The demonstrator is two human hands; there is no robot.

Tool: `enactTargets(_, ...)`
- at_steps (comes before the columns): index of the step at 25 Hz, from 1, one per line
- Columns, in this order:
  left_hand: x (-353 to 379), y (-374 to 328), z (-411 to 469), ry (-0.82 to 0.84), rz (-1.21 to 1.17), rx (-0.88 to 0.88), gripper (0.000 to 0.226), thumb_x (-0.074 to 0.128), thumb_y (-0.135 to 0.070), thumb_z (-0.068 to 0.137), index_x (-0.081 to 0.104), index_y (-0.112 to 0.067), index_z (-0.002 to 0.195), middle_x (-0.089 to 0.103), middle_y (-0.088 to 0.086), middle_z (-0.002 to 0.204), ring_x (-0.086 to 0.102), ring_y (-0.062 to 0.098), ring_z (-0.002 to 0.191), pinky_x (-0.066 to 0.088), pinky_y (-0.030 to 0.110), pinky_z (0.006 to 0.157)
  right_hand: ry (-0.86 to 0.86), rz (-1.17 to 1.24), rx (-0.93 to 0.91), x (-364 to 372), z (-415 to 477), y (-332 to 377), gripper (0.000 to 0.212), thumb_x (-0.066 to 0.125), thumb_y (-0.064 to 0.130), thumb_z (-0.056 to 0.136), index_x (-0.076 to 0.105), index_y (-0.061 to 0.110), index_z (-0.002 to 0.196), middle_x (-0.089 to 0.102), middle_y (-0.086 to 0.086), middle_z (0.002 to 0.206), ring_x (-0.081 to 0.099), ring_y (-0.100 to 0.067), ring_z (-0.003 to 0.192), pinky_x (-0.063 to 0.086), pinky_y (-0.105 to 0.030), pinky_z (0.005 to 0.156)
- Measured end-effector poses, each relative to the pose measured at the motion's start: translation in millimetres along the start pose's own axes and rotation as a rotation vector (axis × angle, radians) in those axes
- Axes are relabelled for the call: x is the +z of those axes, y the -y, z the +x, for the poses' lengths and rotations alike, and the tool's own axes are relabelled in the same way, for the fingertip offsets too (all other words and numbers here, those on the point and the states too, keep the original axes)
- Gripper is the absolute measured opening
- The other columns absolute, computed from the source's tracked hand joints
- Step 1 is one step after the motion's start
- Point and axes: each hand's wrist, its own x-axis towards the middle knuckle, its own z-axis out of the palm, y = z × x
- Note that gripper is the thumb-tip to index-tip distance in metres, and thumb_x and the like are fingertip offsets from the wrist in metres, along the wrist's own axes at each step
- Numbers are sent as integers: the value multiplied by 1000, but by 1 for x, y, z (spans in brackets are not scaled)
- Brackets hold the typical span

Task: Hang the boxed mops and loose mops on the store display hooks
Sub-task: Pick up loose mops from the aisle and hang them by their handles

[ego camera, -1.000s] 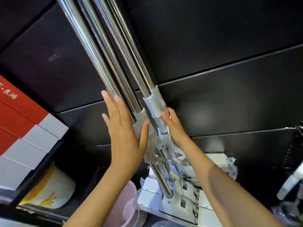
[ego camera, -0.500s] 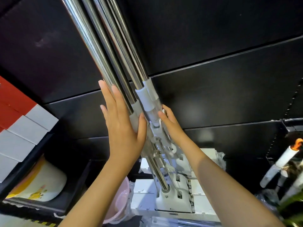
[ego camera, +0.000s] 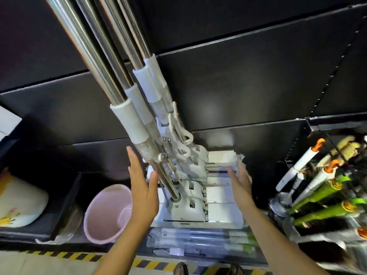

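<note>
Steadying the hung bundle is the step judged to be in hand. The loose mops [ego camera: 137,124], each with a polished chrome steel handle and a white plastic collar, hang close together against the black panelled display wall [ego camera: 238,86]. Their upper ends run out of the top of the frame, so the hooks are not visible and seating cannot be confirmed. The flat white plastic mop heads [ego camera: 188,209] are stacked at the bottom of the bundle, above a clear-wrapped pack of mops [ego camera: 194,241] lying low down.

Left hand [ego camera: 143,191]: released, fingers straight, palm turned toward the lowest shaft, thumb just beside it. Right hand [ego camera: 241,181]: released, fingers straight, at the right edge of the mop heads; blur prevents confirming contact. Neither hand grasps anything.

A round pink plastic bucket [ego camera: 108,213] stands just left of the mop heads.

Next move, as a judgement: verify that the bundle hangs without swinging, then withdraw both hands evenly. An uneven release could set the handles knocking together. The clear-wrapped pack appears to be unhung stock and is the likely next item.
</note>
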Motion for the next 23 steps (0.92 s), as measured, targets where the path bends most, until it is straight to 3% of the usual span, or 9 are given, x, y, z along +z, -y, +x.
enactTargets(2,10,34,-23,-52,-48,-296,62,27,-54,101,-6,-41,153,0,-10,165,6,8,151,9,51,122,-6,-66,61,-12,-10,-29,59,51,46,95,34,27,148,39,-4,147,36,-20,135,29,-41,113)
enactTargets(4,16,65,-44,-77,-32,-491,63,27,-50,101,-2,-35,154,4,-5,165,8,11,151,10,44,124,27,-110,122,-20,-22,-51,59,53,39,96,34,18,148,38,-9,149,33,-25,139,26,-47,116)
enactTargets(7,18,103,-66,-54,66,-525,67,35,-42,101,7,-18,157,5,-2,164,5,11,151,5,36,124,145,-302,132,-28,-39,-69,69,53,35,97,20,12,153,25,-8,158,22,-25,145,18,-44,120)
enactTargets(10,12,138,-74,-15,185,-593,76,40,-49,96,13,-12,156,13,7,163,9,22,151,8,49,123,188,-387,116,-31,-41,-69,73,54,35,96,15,12,154,18,-6,161,16,-22,148,16,-42,121)
enactTargets(12,7,157,-76,41,159,-685,80,42,-54,93,13,-14,156,16,8,163,13,27,150,11,52,122,188,-410,143,-29,-38,-66,78,56,38,95,12,12,155,14,-5,162,15,-20,148,15,-41,121)
enactTargets(15,1,172,-78,201,-42,-771,81,47,-56,91,11,-26,157,18,-2,162,16,22,149,13,40,121,171,-496,209,-19,-36,-67,80,55,42,95,11,13,155,12,-5,162,14,-23,149,15,-39,121)
enactTargets(20,-5,186,-82,337,-56,-711,82,50,-54,92,8,-26,157,10,-10,163,10,11,149,10,35,122,100,-579,179,-5,-41,-69,80,54,42,95,7,16,155,8,-3,163,5,-22,150,10,-42,122)
enactTargets(23,-9,194,-83,361,8,-670,83,52,-56,90,14,-23,157,21,-4,162,26,21,147,23,42,120,107,-593,152,-5,-45,-69,78,52,39,97,5,17,155,9,-2,163,4,-22,150,9,-44,122)
